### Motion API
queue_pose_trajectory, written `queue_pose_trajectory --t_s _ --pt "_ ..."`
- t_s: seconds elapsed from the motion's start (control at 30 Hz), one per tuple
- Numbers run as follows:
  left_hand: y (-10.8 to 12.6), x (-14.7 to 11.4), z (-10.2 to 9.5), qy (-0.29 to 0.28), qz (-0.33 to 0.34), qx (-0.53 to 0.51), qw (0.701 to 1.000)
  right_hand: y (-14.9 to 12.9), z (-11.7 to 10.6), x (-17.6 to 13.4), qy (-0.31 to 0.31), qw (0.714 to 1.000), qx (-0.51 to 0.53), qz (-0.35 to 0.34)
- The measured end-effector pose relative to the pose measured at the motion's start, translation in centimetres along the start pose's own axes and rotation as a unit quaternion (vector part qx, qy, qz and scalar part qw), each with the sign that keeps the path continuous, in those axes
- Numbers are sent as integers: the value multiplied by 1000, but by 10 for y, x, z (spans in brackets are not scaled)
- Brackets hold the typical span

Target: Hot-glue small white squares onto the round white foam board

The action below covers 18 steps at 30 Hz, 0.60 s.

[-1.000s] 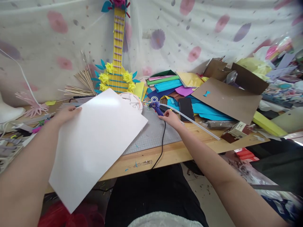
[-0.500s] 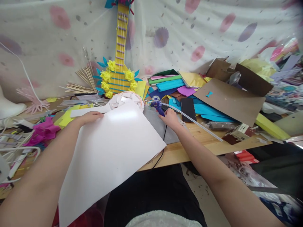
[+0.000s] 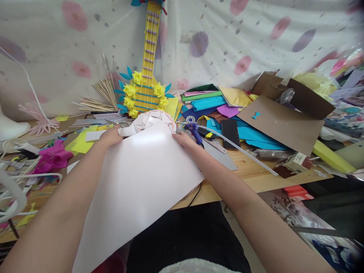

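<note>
A large white sheet (image 3: 145, 178), glossy like card, slopes from the table down over my lap. My left hand (image 3: 112, 136) grips its upper left edge, close to a white round paper piece (image 3: 152, 120) built of overlapping strips. At the sheet's upper right edge, the fingers of my right hand (image 3: 183, 139) close on the border beside the round piece; some fingertips are hidden. Just past my right hand lies a purple glue gun (image 3: 195, 132) with a long clear glue stick (image 3: 239, 148) poking out of it, not held.
A yellow paper guitar (image 3: 148, 89) with yellow flowers leans against the curtain behind. To the right are a black phone (image 3: 230, 134), coloured paper (image 3: 209, 102) and brown cardboard (image 3: 281, 121). Wooden sticks (image 3: 99, 100) and magenta scraps (image 3: 54, 157) lie left.
My right hand has let go of the glue gun, which now rests on the table, and has moved left to the sheet's edge. My left hand has shifted slightly along the sheet.
</note>
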<state>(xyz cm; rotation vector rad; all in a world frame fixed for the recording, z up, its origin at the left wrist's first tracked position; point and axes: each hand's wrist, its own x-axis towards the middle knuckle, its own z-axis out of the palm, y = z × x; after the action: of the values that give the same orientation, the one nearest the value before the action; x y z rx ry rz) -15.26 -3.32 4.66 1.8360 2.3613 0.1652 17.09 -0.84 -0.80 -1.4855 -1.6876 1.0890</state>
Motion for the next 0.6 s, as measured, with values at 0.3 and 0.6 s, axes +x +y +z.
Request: queue_pose_trajectory --t_s 0.3,0.6 --pt "14 32 4 -47 78 84 992 -14 2 -4 12 976 171 131" --pt "-20 38 -40 131 -30 119 984 -8 5 -23 -73 991 33 105"
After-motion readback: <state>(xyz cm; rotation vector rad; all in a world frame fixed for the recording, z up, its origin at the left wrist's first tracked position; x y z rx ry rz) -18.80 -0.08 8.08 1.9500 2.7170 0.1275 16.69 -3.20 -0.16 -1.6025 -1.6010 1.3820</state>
